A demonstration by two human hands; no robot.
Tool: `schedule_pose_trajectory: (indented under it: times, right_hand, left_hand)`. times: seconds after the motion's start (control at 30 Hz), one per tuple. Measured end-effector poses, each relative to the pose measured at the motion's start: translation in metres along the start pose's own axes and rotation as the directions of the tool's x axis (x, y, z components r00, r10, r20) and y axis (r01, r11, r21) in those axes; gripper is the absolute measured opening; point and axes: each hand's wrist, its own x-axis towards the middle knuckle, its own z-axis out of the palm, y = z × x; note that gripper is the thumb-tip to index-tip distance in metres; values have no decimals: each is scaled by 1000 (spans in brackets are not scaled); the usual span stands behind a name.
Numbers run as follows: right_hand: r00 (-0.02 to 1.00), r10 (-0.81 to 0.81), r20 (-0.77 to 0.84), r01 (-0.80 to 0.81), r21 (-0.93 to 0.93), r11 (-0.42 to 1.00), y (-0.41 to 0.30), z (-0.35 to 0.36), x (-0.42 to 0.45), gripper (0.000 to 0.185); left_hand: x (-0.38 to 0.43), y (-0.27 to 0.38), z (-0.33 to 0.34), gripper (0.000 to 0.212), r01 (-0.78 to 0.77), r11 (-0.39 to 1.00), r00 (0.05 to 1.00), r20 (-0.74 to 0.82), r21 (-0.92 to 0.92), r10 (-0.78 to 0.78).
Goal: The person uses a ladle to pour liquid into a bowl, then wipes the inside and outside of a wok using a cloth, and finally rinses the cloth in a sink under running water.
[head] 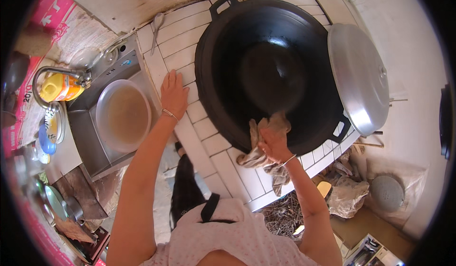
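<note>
A large black wok (228,52) with two loop handles is set in a white-tiled stove top (222,143). My right hand (274,141) grips a crumpled beige cloth (258,159) at the wok's near rim; part of the cloth reaches inside, and the rest hangs over the tiles. Flat on the tiles at the counter's left edge, beside the sink, rests my left hand (174,94) with nothing in it. A round metal lid (359,80) leans against the wok's right side.
Left of the stove, a steel sink (87,134) holds a basin of cloudy water (123,116). A spoon (157,31) lies near the back wall. A curved faucet (42,70) and a yellow jug (58,88) stand beyond the sink. Dry twigs (285,212) lie below at right.
</note>
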Motion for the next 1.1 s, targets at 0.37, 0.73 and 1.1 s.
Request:
schedule_pose_trajectory:
  times: [0.37,0.73,1.1]
  right_hand:
    - [647,-290,-705,532,145,834,-111,-53,219,56]
    - [240,40,-970,71,58,996,-49,-191,378,55]
    - [722,-381,-578,542,129,830,-125,-55,173,58]
  left_hand:
    - [43,26,4,58,28,998,989,144,61,-36]
    - [45,28,5,61,34,998,984,174,52,-43]
    - [41,18,2,63,-7,994,980,198,112,-15]
